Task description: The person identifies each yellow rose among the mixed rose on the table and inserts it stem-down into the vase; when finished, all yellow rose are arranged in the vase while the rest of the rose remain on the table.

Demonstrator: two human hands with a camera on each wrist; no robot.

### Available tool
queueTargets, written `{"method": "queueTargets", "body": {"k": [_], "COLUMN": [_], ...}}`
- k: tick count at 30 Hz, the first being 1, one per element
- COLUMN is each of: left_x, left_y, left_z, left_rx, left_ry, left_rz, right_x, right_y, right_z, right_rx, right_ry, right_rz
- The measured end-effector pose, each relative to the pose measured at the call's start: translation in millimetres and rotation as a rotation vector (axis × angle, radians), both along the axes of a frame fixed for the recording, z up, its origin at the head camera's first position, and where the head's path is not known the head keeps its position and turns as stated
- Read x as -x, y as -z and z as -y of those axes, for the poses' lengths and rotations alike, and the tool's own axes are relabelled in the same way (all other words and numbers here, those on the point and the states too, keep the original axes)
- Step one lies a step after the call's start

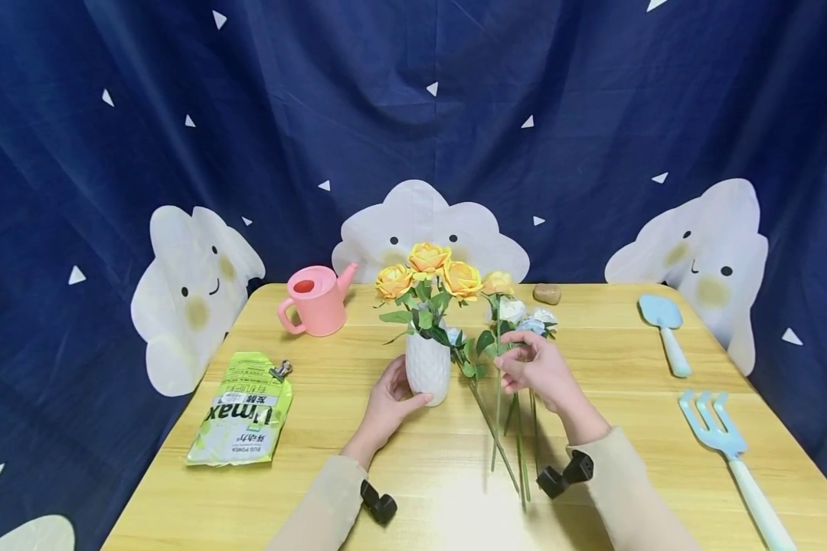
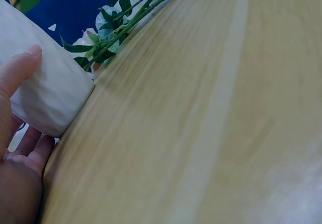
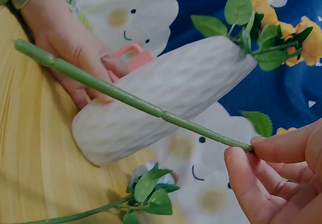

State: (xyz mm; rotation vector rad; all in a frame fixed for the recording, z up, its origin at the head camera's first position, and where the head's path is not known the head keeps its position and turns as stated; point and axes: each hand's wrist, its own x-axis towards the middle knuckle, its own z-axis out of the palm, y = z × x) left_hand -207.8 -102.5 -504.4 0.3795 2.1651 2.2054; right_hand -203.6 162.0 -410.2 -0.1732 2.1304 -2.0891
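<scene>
A white textured vase (image 1: 427,373) stands on the table with several orange-yellow roses (image 1: 429,261) in it. My left hand (image 1: 389,399) grips the vase low down, thumb on the near side and fingers round the other. To the right of the vase, my right hand (image 1: 539,370) pinches the green stem of a single yellow rose (image 1: 498,283) between thumb and fingertips. In the right wrist view this rose stem (image 3: 121,97) slants across in front of the vase, its bare lower end free. White and blue roses (image 1: 532,324) lie on the table beyond my right hand, partly hidden by it.
On the left are a pink watering can (image 1: 320,302) and a green-and-white fertilizer bag (image 1: 243,413) with a binder clip (image 1: 282,370). A small blue shovel (image 1: 661,312) and a blue hand fork (image 1: 720,436) lie at the right. Near the back edge sits a brown stone (image 1: 547,294).
</scene>
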Motion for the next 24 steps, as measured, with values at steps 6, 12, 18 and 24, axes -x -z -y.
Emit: {"method": "queueTargets", "body": {"k": [6, 12, 18, 24], "left_x": [0.6, 0.7, 0.3, 0.1], "left_y": [1.3, 0.5, -1.6, -1.3], "left_z": [0.1, 0.0, -0.3, -0.2], "left_rx": [0.012, 0.017, 0.018, 0.008], "left_ry": [-0.007, 0.002, 0.003, 0.002], "left_rz": [-0.013, -0.012, 0.001, -0.004], "right_x": [-7.5, -19.0, -30.0, -30.0], "right_y": [-11.5, -28.1, -44.6, -60.0], "right_z": [1.9, 7.4, 15.0, 22.1], "right_rx": [0.115, 0.243, 0.4, 0.482], "right_ry": [0.055, 0.148, 0.297, 0.362], "right_rz": [-0.089, -0.213, -0.409, -0.514]}}
